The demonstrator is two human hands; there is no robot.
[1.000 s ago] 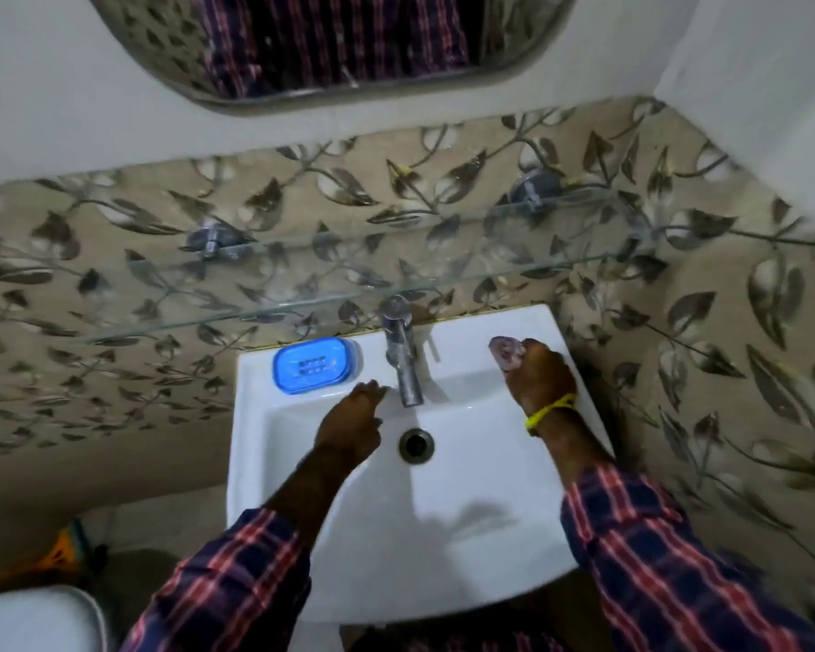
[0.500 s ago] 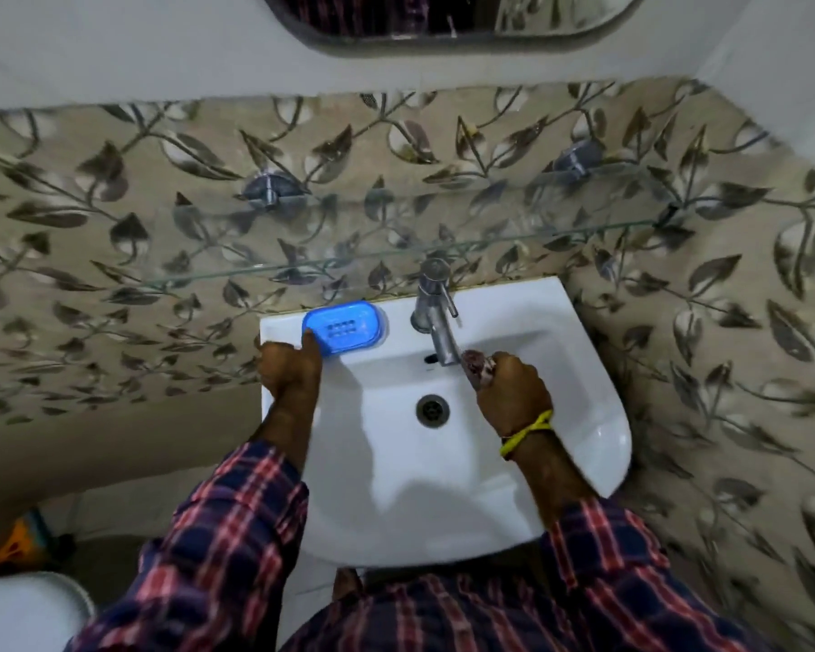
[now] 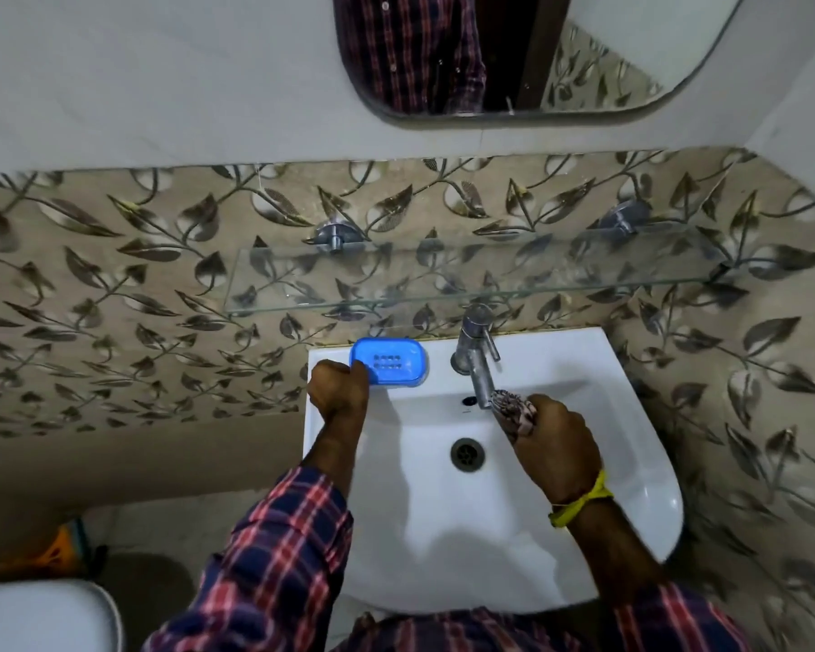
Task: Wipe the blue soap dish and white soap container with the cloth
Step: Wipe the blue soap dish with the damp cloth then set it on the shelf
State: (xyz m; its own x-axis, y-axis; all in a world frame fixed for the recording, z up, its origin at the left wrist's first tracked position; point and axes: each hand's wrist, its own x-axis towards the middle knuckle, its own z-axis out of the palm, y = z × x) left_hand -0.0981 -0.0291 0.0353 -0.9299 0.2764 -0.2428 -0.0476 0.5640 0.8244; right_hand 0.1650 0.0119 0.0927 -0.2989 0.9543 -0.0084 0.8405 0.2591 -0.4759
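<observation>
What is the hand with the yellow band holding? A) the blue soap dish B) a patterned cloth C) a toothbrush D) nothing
B: the right hand is curled round a bunched patterned cloth just under the tap, while the blue soap dish is over by the left hand.

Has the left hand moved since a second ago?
Yes. The left hand went from beside the tap leftward to the blue soap dish, now gripping its edge.

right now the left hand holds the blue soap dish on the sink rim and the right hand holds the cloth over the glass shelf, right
Not quite. The head view shows the right hand holding the cloth under the tap, over the basin, not the glass shelf. The left hand does hold the blue soap dish.
</observation>
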